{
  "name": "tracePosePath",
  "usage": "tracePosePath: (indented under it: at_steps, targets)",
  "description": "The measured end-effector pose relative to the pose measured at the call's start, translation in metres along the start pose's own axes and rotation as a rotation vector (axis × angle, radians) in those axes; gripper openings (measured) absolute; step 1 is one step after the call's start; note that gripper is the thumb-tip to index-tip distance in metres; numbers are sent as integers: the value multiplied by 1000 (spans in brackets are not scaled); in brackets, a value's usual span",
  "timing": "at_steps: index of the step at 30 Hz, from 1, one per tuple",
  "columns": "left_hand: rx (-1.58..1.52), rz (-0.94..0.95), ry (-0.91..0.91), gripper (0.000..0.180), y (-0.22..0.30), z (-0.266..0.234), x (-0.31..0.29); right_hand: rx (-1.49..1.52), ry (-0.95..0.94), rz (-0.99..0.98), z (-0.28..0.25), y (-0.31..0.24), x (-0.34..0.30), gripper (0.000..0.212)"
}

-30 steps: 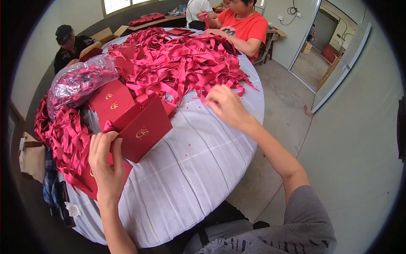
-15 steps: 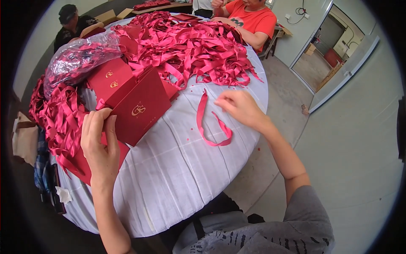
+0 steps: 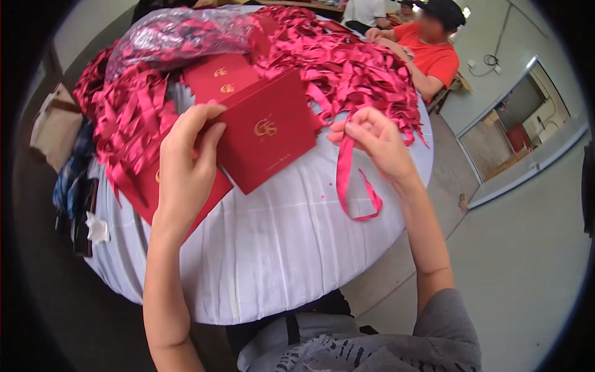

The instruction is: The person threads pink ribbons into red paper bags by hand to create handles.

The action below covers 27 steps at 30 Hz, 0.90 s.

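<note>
My left hand (image 3: 189, 161) is closed on the upper left edge of a red paper bag (image 3: 273, 133) with a gold emblem, pinching it between thumb and fingers. The bag is tilted above the table, its front facing me. To its right, my right hand (image 3: 375, 139) pinches the upper end of a pink-red ribbon (image 3: 344, 167). This ribbon hangs down in a loop, and its lower part curls on the white cloth. Behind the held bag lie more red bags (image 3: 220, 71), and another red bag (image 3: 211, 208) lies under my left wrist.
A large heap of ribbons (image 3: 353, 74) covers the far side of the round white-clothed table (image 3: 273, 254). More ribbons (image 3: 136, 118) and a clear plastic bag of ribbons (image 3: 180, 37) lie at left. A person in red (image 3: 434, 56) sits at the far right.
My right hand has moved to the ribbon and taken hold of its upper end, lifting it slightly. My left hand keeps its hold on the red paper bag. The view has shifted.
</note>
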State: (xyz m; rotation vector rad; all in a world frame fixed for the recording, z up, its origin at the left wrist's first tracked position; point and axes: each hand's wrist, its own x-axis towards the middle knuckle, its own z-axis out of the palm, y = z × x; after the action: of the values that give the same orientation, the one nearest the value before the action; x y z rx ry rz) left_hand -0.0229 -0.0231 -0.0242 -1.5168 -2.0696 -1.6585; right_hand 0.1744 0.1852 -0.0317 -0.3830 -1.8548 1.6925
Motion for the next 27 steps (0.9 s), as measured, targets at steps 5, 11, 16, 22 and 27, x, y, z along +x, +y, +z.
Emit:
tracePosePath:
  at_steps: [5, 11, 16, 22, 27]
  targets:
    - [-294, -192, -129, 19, -9, -2, 3, -4, -263, -88, 58, -43, 2, 15]
    - [-438, -225, -141, 15, -4, 9, 3, -349, -138, -305, 89, -30, 14, 13]
    - [-439, -187, -143, 16, -1, 8, -1, -403, -90, -356, 97, -18, 13, 12]
    - [-419, -185, -131, 16, 4, 8, -2, -399, -38, -338, 99, -11, 10, 12]
    - [-412, -191, -154, 15, -1, 9, -2, -444, -24, -327, 99, -13, 7, 9]
